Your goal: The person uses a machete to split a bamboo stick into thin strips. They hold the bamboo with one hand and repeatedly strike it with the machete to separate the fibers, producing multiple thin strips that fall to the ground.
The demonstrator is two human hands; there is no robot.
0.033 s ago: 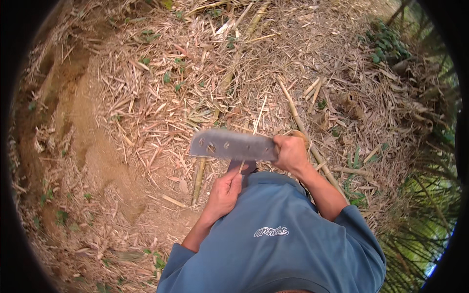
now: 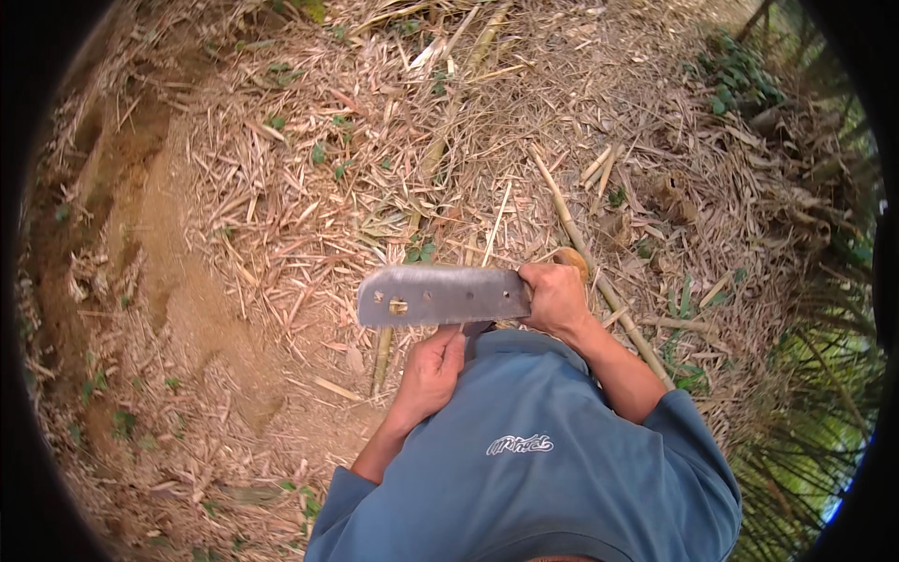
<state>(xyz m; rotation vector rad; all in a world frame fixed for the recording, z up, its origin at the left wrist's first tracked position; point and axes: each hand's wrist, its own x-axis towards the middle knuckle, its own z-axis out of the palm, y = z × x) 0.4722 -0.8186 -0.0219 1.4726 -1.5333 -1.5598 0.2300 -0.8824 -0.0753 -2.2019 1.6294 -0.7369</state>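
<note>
My right hand (image 2: pixel 559 298) is closed around the wooden handle (image 2: pixel 569 264) of a broad, square-ended machete (image 2: pixel 445 296). The grey blade lies crosswise in front of my body, pointing left, with several holes or marks along it. Just below the blade's lower edge is my left hand (image 2: pixel 434 367), its thumb and fingers pinched together. A thin pale bamboo strip showed in that pinch a moment earlier; now the blade covers most of that spot. A dark piece (image 2: pixel 478 329) peeks out under the blade beside my left fingertips.
Dry bamboo leaves and chips (image 2: pixel 290 187) litter the ground. A long bamboo pole (image 2: pixel 562 211) slants down on the right, and a shorter cane (image 2: pixel 382 361) lies left of my left hand. Bare brown soil (image 2: pixel 201 328) runs along the left, green plants (image 2: pixel 740 84) at the upper right.
The machete blade has shifted slightly down toward my body and over my left fingertips, hiding the thin strip. My left hand stays almost in place.
</note>
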